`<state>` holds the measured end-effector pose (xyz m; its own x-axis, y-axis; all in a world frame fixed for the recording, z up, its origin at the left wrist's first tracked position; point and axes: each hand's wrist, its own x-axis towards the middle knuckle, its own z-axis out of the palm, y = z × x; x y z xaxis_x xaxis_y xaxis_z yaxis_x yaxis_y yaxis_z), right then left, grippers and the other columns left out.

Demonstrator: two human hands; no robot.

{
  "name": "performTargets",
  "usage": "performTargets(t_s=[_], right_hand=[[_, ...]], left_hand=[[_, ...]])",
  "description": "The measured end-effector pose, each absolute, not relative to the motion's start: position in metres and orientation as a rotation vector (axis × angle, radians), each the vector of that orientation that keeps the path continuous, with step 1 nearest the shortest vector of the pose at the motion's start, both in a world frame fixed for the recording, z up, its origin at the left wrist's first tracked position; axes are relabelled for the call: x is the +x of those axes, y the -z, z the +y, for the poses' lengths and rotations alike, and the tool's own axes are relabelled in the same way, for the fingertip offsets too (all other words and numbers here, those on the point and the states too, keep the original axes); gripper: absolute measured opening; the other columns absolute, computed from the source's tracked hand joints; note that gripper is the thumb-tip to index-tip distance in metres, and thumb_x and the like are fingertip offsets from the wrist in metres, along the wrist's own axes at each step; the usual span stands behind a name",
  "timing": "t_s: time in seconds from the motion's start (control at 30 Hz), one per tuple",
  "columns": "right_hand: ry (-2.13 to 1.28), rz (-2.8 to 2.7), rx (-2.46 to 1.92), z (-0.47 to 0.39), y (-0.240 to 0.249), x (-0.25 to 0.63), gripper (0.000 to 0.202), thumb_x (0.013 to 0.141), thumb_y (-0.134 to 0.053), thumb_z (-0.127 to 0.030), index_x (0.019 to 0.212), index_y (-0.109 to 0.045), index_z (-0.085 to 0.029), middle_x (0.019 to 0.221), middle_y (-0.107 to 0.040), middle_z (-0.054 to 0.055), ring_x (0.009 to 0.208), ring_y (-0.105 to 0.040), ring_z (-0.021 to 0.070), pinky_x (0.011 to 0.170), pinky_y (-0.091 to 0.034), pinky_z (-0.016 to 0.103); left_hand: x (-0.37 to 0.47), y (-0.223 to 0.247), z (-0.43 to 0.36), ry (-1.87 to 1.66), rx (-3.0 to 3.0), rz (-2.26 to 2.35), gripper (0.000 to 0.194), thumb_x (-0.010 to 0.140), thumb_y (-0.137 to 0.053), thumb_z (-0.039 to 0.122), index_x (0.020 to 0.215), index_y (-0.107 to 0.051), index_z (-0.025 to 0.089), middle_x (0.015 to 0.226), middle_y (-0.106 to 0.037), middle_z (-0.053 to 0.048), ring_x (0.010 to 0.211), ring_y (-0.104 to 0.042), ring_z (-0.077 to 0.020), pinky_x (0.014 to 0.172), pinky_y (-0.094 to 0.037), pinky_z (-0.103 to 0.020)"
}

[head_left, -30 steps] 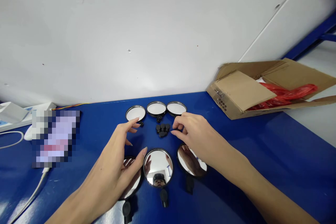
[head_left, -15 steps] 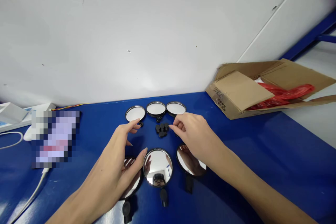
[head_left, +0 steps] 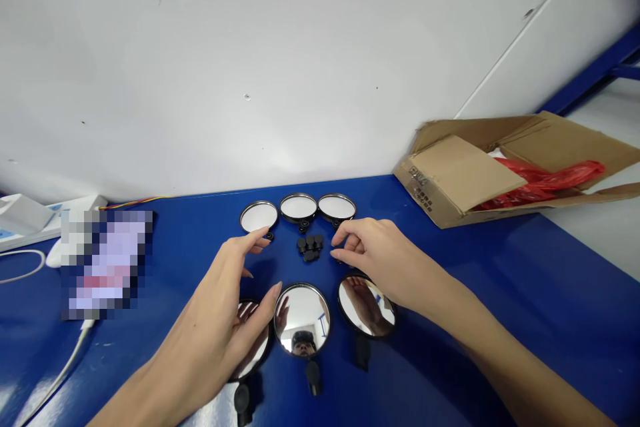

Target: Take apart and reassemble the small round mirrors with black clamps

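Observation:
My left hand [head_left: 215, 320] is open, thumb apart from the fingers, hovering over the near left round mirror [head_left: 254, 356] and partly hiding it. The thumb tip reaches the rim of the near middle mirror [head_left: 302, 323]; I cannot tell if they touch. My right hand [head_left: 385, 257] has its thumb and index finger apart with nothing between them, just right of a cluster of several small black knobs [head_left: 311, 247]. Below that hand lies the near right mirror [head_left: 367, 307]. Behind the knobs stand the far left [head_left: 259, 216], far middle [head_left: 299, 207] and far right mirrors [head_left: 337, 205].
A blue table [head_left: 200, 220] meets a white wall [head_left: 310, 67]. An open cardboard box [head_left: 450, 173] holding a red plastic bag [head_left: 545, 177] sits at the back right. On the left are a pixelated phone [head_left: 107, 267], its white cable [head_left: 65, 363] and a power strip [head_left: 65, 213].
My right hand has drawn slightly right, away from the knobs, and its thumb and index finger have parted. The left hand has hardly moved.

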<state>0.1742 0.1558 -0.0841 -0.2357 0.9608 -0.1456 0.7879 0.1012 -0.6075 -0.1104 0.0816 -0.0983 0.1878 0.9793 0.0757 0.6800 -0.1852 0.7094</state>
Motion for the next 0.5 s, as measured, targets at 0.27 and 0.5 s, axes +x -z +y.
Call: performTargets(t_s=[0.27,0.5], right_hand=[[-0.791,-2.081,-1.735,0.1586,0.0871,0.1640,0.017,0.109,-0.065,-0.024,0.094,-0.074,-0.022,0.080,-0.077,0.002,0.078,-0.072,0.0212,0.071,-0.050,0.035],[-0.794,-2.073,-1.705,0.1594,0.0914,0.1659,0.015,0.107,-0.062,-0.021,0.107,-0.078,-0.021,0.085,-0.080,0.004,0.082,-0.076,0.0226,0.070,-0.052,0.034]], left_hand=[[-0.1108,0.0975,0.0814,-0.733,1.960,1.554,0.058,0.111,-0.063,0.048,0.164,-0.039,0.046,0.155,-0.059,-0.008,0.117,-0.069,-0.0292,0.059,-0.063,-0.027],[-0.1113,0.0990,0.0822,-0.730,1.947,1.550,0.058,0.111,-0.064,0.048,0.164,-0.039,0.048,0.157,-0.058,-0.007,0.118,-0.069,-0.0278,0.064,-0.064,-0.029]])
